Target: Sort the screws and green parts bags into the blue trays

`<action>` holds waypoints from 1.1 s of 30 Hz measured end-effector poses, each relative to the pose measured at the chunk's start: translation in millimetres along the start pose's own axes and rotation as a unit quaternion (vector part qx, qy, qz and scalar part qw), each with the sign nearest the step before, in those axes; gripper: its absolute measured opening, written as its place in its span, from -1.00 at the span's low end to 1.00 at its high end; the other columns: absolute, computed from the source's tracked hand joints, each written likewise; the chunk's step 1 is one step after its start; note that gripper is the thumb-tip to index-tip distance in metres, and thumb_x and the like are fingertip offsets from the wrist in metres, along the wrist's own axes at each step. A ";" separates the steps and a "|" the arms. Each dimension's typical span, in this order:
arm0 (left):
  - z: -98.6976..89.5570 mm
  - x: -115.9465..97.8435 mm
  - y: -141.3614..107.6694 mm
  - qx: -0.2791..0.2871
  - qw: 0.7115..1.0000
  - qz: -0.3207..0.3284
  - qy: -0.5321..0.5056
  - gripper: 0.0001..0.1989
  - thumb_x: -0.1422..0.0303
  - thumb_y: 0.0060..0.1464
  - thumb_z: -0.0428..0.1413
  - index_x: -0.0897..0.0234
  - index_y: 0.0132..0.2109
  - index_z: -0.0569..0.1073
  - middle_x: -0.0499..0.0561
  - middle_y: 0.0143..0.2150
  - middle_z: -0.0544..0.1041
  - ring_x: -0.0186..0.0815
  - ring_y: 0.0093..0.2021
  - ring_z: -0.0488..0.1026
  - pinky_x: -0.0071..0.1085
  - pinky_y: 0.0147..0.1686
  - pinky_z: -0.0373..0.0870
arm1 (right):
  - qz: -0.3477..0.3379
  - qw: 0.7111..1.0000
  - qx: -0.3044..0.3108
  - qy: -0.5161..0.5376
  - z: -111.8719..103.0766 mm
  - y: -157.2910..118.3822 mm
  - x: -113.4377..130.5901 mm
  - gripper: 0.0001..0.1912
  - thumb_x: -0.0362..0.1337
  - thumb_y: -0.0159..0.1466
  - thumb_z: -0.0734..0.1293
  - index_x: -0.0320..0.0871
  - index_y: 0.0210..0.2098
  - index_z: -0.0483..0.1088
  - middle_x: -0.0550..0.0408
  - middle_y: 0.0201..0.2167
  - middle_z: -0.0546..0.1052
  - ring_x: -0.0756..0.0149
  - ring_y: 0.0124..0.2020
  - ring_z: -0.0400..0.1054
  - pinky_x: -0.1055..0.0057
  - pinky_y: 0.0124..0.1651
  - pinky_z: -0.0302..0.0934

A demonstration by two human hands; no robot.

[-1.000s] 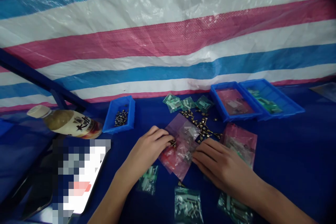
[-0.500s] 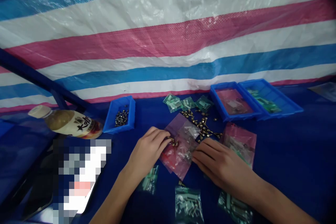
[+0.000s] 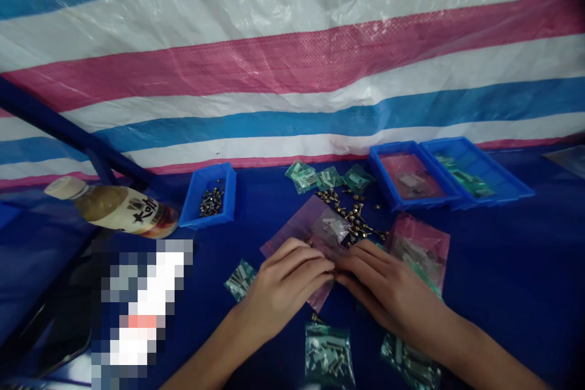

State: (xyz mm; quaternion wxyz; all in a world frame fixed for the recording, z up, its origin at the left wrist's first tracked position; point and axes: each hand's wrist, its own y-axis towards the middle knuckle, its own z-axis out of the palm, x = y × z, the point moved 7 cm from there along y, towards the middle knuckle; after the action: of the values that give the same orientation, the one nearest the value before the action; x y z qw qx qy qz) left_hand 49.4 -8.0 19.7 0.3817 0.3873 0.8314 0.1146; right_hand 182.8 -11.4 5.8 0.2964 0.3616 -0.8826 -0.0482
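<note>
Left hand shifted right, beside right hand, both hands' fingers clenched on purple plastic bag (lying beneath)

Bright, diffuse illumination is recorded across the scene, no source being visible, and specular glare is noted along the creases of the striped plastic tarpaulin. Only soft, faint shadows are found beneath the left hand and right hand on the dark blue table cover. Wide-angle curvature is observed in the stripes toward the frame edges, the corners are darkened, a pixelated mosaic patch obscures the lower left, and detail on the small screws is softened.
</note>
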 end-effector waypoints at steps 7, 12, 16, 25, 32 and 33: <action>1.5 -0.2 0.4 0.017 1.000 0.015 -0.001 -0.79 0.53 0.21 0.12 0.32 -0.01 0.45 0.06 -0.12 0.56 -0.27 -0.07 0.44 -0.30 -0.06 0.50 | 0.030 0.995 0.003 0.098 -0.6 -1.0 -5.1 -0.89 -0.36 0.42 0.16 -0.14 -0.18 0.31 0.06 -0.28 0.43 0.29 -0.21 0.30 0.34 -0.22 0.24; 1.9 -3.2 3.8 0.031 0.999 0.017 0.009 -0.84 0.48 0.26 0.08 0.31 -0.03 0.46 0.05 -0.17 0.55 -0.27 -0.10 0.44 -0.28 -0.11 0.51 | 0.048 0.990 -0.004 0.132 -1.6 -2.3 -7.7 -0.90 -0.37 0.40 0.19 -0.11 -0.19 0.33 0.07 -0.28 0.45 0.31 -0.19 0.32 0.37 -0.21 0.26; 0.6 -3.1 6.3 0.032 0.999 0.012 -0.002 -0.86 0.46 0.26 0.08 0.29 -0.05 0.47 0.04 -0.19 0.56 -0.27 -0.14 0.44 -0.30 -0.14 0.50 | 0.027 0.993 -0.014 0.117 -1.9 -3.0 -6.1 -0.90 -0.37 0.39 0.20 -0.11 -0.17 0.34 0.06 -0.28 0.47 0.29 -0.21 0.33 0.35 -0.21 0.28; 18.3 10.4 0.6 0.236 0.970 -0.049 0.029 -0.85 0.29 0.25 0.11 0.24 -0.25 0.51 -0.05 -0.29 0.55 -0.32 -0.18 0.46 -0.40 -0.15 0.43 | 0.030 0.996 -0.023 0.083 -3.0 -1.8 -8.0 -0.86 -0.36 0.40 0.18 -0.10 -0.16 0.36 0.05 -0.23 0.49 0.27 -0.17 0.36 0.32 -0.16 0.32; -66.9 48.5 -3.1 0.078 0.976 -0.167 0.120 -0.92 0.27 0.17 0.19 0.12 -0.20 0.53 -0.13 -0.35 0.52 -0.38 -0.29 0.46 -0.45 -0.24 0.38 | 0.031 0.998 -0.032 0.052 -3.9 -3.7 -9.3 -0.86 -0.34 0.40 0.19 -0.11 -0.08 0.33 0.02 -0.20 0.48 0.24 -0.15 0.35 0.27 -0.15 0.32; -92.4 56.1 -6.3 -0.013 0.963 -0.198 0.180 -0.87 0.24 0.19 0.17 0.11 -0.14 0.54 -0.11 -0.32 0.53 -0.36 -0.31 0.45 -0.43 -0.24 0.38 | 0.026 0.998 -0.030 0.044 -3.0 -3.9 -8.7 -0.85 -0.34 0.40 0.19 -0.12 -0.08 0.33 0.02 -0.20 0.48 0.23 -0.16 0.36 0.27 -0.15 0.32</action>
State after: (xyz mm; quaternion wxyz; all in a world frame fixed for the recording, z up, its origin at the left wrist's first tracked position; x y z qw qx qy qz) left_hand -43.9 38.5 49.0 0.2459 0.1830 0.9448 0.1157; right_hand 191.7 -8.0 2.8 0.3473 0.3310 -0.8759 -0.0511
